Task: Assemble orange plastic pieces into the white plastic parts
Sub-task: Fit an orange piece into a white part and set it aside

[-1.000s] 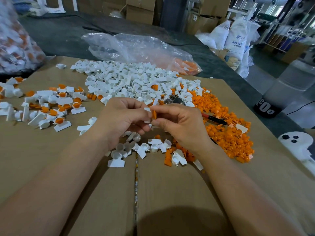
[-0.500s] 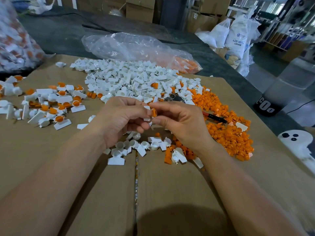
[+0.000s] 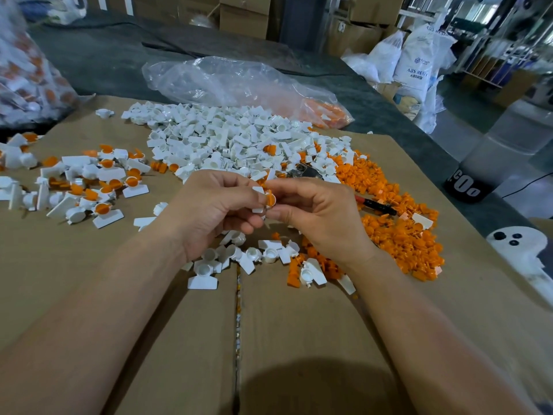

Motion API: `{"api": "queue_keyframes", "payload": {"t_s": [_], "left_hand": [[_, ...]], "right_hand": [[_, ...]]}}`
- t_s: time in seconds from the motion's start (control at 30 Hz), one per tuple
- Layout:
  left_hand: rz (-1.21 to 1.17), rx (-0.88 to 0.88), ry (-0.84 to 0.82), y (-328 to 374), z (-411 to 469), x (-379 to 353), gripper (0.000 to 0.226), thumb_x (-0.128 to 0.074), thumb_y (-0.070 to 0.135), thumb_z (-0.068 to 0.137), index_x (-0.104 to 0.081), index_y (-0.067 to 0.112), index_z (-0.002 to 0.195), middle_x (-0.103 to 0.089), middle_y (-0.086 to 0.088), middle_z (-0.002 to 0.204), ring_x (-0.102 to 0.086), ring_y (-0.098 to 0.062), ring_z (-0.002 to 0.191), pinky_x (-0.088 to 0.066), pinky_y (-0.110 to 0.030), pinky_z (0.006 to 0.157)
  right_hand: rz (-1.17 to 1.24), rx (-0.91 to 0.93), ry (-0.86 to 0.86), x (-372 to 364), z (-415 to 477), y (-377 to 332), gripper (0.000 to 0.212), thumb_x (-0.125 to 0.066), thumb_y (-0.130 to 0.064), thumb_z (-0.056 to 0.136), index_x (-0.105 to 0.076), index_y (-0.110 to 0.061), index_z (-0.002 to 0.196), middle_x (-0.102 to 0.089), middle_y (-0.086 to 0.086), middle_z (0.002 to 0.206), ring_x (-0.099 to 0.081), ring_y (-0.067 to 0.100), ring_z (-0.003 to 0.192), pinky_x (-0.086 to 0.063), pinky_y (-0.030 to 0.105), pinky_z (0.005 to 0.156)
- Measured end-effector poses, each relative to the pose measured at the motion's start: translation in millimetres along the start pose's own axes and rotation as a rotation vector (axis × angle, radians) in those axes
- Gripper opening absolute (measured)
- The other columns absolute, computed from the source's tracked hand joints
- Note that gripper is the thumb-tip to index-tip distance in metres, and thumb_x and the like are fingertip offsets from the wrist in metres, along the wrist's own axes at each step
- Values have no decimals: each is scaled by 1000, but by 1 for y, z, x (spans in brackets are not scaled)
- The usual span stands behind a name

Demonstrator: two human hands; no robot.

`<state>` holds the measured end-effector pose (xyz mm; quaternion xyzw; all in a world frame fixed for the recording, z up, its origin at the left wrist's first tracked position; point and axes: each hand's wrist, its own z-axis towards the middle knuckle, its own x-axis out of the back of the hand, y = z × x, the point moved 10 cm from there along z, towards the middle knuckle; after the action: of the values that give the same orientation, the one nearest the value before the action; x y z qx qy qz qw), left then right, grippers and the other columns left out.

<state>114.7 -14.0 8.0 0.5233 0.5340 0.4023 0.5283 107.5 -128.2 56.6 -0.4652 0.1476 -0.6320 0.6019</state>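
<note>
Head view: my left hand (image 3: 215,211) pinches a white part (image 3: 258,190), fingers (image 3: 242,226) curled round it. My right hand (image 3: 317,217) pinches an orange piece (image 3: 270,200) at the part's cup. Both are held above the table (image 3: 89,280), between the white pile (image 3: 227,139) and the orange pile (image 3: 398,232). Seating depth: cannot tell. Judgement: insertion under way. Method: hold the piece square to the cup mouth, brace the white tab, push straight along the axis, no twisting. Then drop it with the finished ones (image 3: 98,181).

On the cardboard (image 3: 299,339), finished pieces (image 3: 101,178) at left, heap of unfilled parts (image 3: 227,139) behind centre, loose inserts (image 3: 398,235) at right.
</note>
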Motion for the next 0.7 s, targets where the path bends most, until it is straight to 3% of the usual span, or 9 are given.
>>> {"api": "queue_keyframes", "payload": {"t_s": [0.23,0.7], "left_hand": [[-4,17,19,0,0,3,14,-63,-6,75,-63,2,65,-61,-9,53,-55,-11,40,-43,-15,36],[-25,16,-4,1,-2,0,14,-63,-6,74,-64,3,64,-61,-8,51,-55,-10,39,-43,-15,36]], "right_hand": [[-3,-4,-23,-3,0,1,44,-67,-2,73,-57,-19,112,-63,-17,90,-65,4,84,-54,22,79],[38,15,-15,-2,-1,-3,42,-70,-3,74,-58,-15,112,-64,-11,91,-66,7,85,-54,22,78]]}}
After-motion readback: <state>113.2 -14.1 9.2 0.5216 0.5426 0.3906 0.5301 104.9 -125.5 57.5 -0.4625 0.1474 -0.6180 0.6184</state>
